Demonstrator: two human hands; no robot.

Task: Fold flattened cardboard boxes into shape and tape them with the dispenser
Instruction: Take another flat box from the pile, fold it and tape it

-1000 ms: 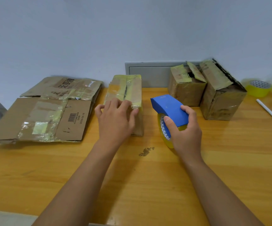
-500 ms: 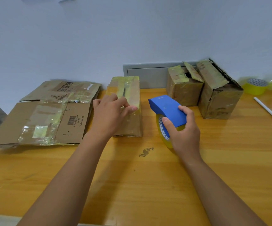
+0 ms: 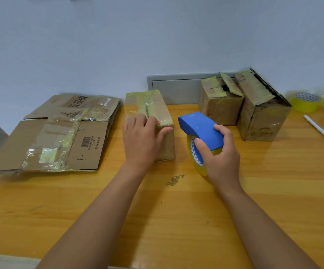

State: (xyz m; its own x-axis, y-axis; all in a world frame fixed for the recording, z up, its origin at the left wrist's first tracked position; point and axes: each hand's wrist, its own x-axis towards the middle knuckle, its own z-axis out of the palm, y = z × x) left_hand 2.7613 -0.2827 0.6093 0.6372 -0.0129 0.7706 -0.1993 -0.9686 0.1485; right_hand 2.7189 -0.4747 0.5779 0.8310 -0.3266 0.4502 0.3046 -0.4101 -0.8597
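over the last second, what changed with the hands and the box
The left hand slid along the top of the taped box, from its near edge toward its left side, fingers flat on it. The right hand keeps gripping the blue tape dispenser. Box and dispenser stayed where they were.

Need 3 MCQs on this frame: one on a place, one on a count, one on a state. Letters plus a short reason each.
1. Where do the flattened cardboard sheets lie?
A. far left of the table
B. on top of the two boxes at the right
C. under the dispenser

2. How many folded-up boxes stand on the table?
A. one
B. three
C. five

3. What is the right hand doing?
A. resting flat on the table
B. holding the white pen
C. gripping the blue tape dispenser

Answers:
1 A: the sheets are stacked left of the left hand.
2 B: the taped box under the left hand, plus the small box and the tall box by the wall.
3 C: fingers and thumb curl round the dispenser; the pen lies untouched.
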